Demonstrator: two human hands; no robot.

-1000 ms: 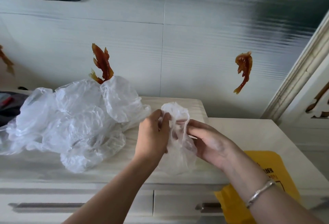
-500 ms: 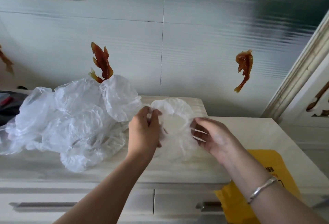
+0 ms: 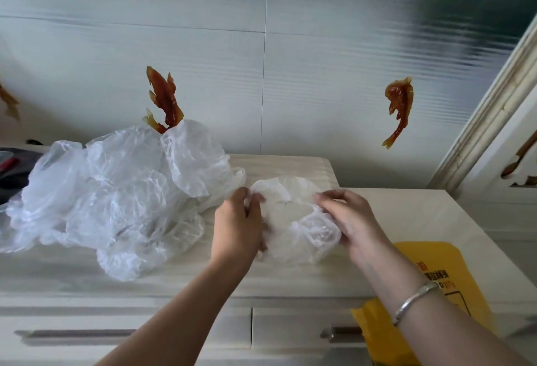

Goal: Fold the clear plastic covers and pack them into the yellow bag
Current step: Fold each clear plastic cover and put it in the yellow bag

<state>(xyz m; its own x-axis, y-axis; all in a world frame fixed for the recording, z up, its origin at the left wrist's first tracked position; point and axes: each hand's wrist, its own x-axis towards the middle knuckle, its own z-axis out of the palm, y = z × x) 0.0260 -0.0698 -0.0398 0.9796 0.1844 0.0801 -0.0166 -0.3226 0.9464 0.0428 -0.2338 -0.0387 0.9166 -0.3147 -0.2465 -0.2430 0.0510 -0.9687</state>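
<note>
A round clear plastic cover (image 3: pixel 293 211) with a gathered rim is stretched open between both hands just above the pale cabinet top (image 3: pixel 406 214). My left hand (image 3: pixel 238 226) pinches its left rim. Its right rim is pinched by my right hand (image 3: pixel 348 217), whose wrist wears a silver bangle. A heap of several crumpled clear covers (image 3: pixel 110 191) lies to the left on the cabinet. The yellow bag (image 3: pixel 430 269) lies flat at the front right, hanging over the cabinet edge, partly hidden by my right forearm.
The cabinet has drawers with metal handles (image 3: pixel 343 332) below its front edge. A tiled wall with orange fish decorations (image 3: pixel 398 107) stands behind. A dark object (image 3: pixel 11 171) sits at the far left. A white carved door frame (image 3: pixel 494 109) rises on the right.
The hands have moved apart and lower, pulling the bunched cover open into a ring. The heap and the yellow bag have not moved.
</note>
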